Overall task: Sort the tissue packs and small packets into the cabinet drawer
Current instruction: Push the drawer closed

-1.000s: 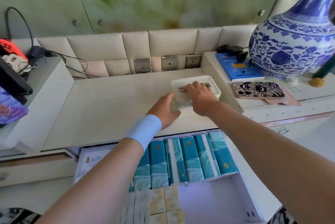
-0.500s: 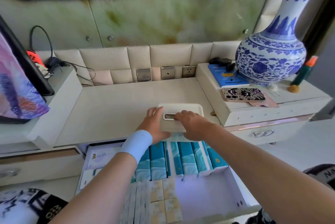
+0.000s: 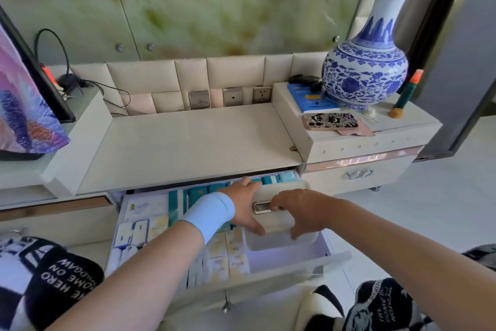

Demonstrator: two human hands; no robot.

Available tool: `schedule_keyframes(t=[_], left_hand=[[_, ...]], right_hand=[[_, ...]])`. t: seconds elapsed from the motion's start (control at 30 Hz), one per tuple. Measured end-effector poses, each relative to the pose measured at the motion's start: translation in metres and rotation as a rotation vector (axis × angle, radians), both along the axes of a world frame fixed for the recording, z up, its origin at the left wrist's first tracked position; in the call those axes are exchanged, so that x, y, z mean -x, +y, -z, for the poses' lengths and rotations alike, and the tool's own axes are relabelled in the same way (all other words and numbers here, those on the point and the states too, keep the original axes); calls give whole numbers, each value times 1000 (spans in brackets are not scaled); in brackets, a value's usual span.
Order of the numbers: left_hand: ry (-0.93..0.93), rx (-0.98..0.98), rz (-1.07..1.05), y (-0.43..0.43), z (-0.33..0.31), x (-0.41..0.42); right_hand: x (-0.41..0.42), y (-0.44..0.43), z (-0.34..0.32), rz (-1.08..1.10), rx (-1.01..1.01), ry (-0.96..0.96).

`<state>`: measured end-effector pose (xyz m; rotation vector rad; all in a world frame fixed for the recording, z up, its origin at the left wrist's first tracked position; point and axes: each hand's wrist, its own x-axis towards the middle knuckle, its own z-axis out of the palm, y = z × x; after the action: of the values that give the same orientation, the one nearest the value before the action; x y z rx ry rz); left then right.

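While both hands have hold of it, the white box [image 3: 284, 194] is down in the right half of the open drawer [image 3: 284, 261], just under the front edge of the desk [image 3: 193, 140]. Left hand [image 3: 243, 204] is wrapped around the box's left end, fingers hooked over the far edge and thumb on the near corner, with a light blue wristband [image 3: 209, 212] on that wrist. Right hand [image 3: 306, 210] grips the right end, fingers lying across the top by the metal-rimmed slot [image 3: 264, 207] and thumb pointing down the front. Honestly can't tell if the box's bottom is touching the drawer floor or hanging just above it, since the hands cover too much. A row of teal packs [image 3: 198, 194] stands on edge along the back of the drawer, running behind the box. Pale yellow packets [image 3: 230, 247] are lined up just left of the box, and a few more blue-edged ones [image 3: 131, 234] sit at the far left with a flat white pack [image 3: 146, 208] behind them. Up on the raised bit to the right there's a big blue-and-white vase [image 3: 367, 62], a blue book [image 3: 308, 101] and a patterned phone [image 3: 330, 121]. Three wall sockets [image 3: 232, 96] sit at the back of the desk.
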<state>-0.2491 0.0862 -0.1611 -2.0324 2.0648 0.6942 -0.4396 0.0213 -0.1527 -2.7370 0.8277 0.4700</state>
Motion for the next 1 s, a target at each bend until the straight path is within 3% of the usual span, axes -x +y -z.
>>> schedule_keyframes(t=[0.33,0.6,0.77,1.0], left_hand=[[-55,-56,78,9,16,31],[70,-49,3,9,32,30],[-40,-104,126,20,61,32],[-31,-142,103,23,89,31]], right_hand=[[28,22,12,132,-219,-5],[21,15,20,72,-187,138],[25,22,53,64,-205,257],[25,17,67,142,-208,289]])
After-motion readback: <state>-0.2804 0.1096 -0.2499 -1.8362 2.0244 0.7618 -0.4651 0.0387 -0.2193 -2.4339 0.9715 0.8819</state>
